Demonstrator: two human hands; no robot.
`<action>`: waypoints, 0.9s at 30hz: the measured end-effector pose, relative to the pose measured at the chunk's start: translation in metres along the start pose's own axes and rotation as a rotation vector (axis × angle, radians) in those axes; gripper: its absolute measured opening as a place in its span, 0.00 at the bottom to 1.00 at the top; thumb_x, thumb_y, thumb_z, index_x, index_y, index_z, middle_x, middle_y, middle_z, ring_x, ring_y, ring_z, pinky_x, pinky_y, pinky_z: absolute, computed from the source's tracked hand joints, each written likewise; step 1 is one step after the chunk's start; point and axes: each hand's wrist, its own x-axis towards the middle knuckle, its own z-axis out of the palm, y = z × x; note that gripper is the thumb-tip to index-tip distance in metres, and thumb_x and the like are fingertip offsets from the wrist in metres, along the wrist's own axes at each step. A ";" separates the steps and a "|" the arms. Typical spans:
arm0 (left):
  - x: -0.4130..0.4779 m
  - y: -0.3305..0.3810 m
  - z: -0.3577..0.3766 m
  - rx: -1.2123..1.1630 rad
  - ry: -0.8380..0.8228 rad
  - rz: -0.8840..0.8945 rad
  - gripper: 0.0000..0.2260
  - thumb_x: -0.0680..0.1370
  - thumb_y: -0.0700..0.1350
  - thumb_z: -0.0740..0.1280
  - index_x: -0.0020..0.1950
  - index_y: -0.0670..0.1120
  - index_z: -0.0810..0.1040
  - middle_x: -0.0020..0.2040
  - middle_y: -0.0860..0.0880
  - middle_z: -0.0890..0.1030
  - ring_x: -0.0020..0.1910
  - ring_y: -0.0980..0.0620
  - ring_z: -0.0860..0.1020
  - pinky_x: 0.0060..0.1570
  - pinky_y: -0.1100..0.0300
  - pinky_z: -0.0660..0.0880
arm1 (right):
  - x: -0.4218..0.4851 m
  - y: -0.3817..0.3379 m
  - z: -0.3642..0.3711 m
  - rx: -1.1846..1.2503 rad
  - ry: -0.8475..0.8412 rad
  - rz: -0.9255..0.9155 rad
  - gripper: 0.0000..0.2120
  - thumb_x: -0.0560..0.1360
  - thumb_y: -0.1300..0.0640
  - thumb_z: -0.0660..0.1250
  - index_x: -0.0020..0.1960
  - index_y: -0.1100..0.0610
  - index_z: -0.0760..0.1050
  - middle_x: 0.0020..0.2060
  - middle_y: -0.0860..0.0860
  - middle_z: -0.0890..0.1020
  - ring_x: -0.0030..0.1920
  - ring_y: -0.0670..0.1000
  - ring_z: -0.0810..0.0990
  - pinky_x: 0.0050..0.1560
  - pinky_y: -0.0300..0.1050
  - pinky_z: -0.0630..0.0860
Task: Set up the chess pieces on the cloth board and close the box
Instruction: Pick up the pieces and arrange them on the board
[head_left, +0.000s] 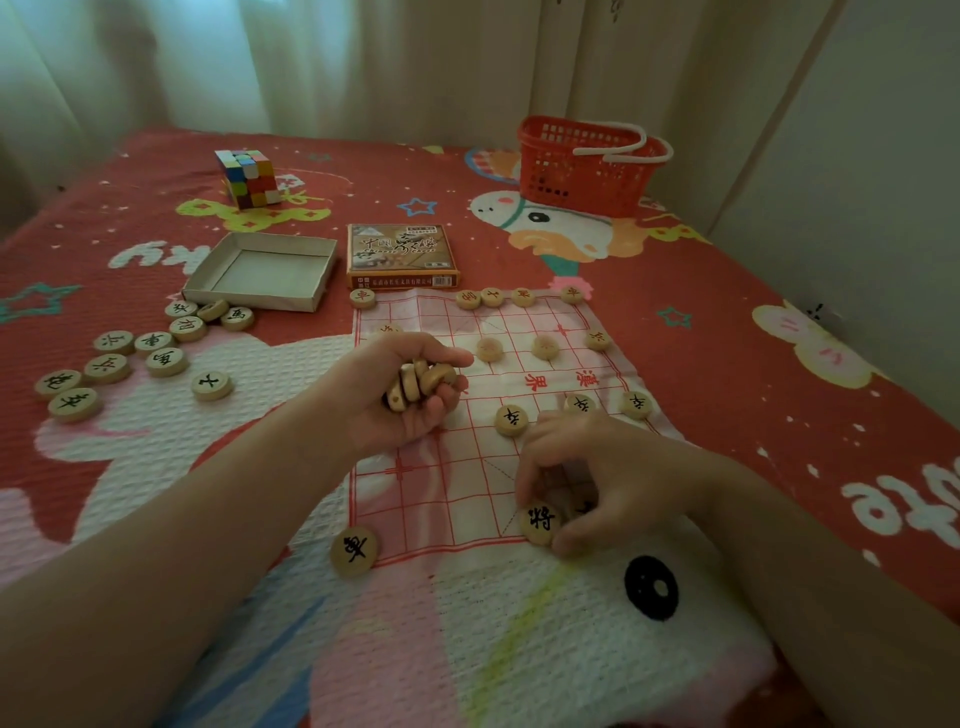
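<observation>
The right hand (597, 467) pinched a black-marked piece (540, 521) between thumb and fingers at the near edge of the cloth board (457, 483). The left hand (400, 384), curled, gripped a stack of pieces (415, 382) above the board's middle. Loose pieces (150, 343) lay to the left. Beyond them, the open box (262, 270) sat beside its lid (402, 254).

Checking out a red waffle-textured bed cover (156, 171) sporting cartoon horses, stars and white lettering. Spotting a white cloth board (457, 488) wearing a red grid, plus pale round wooden chess pieces (511, 420) carrying black or red characters. Also noticing a grey open cardboard box tray (260, 273), a brown printed box lid (402, 254), a multicoloured puzzle cube (249, 176) and a white-handled orange-red plastic lattice basket (576, 171).
</observation>
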 end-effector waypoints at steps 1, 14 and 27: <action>0.001 0.000 -0.001 -0.012 0.007 0.002 0.06 0.71 0.37 0.61 0.44 0.39 0.77 0.34 0.43 0.76 0.23 0.55 0.73 0.19 0.69 0.70 | 0.000 0.000 0.000 -0.005 -0.003 0.001 0.16 0.61 0.54 0.75 0.48 0.47 0.77 0.44 0.45 0.76 0.48 0.43 0.73 0.48 0.44 0.73; -0.003 -0.003 0.004 0.040 -0.023 -0.025 0.08 0.63 0.38 0.68 0.42 0.40 0.77 0.36 0.43 0.77 0.26 0.54 0.78 0.21 0.65 0.75 | 0.013 0.002 -0.019 0.166 0.258 -0.063 0.11 0.64 0.51 0.71 0.46 0.52 0.79 0.38 0.49 0.81 0.40 0.45 0.75 0.39 0.36 0.69; 0.000 -0.007 0.005 -0.119 -0.050 0.022 0.07 0.76 0.36 0.61 0.45 0.36 0.77 0.34 0.41 0.80 0.31 0.50 0.81 0.29 0.60 0.80 | 0.066 -0.008 0.001 0.203 0.650 -0.040 0.15 0.62 0.53 0.75 0.48 0.53 0.78 0.38 0.44 0.79 0.39 0.43 0.75 0.37 0.28 0.67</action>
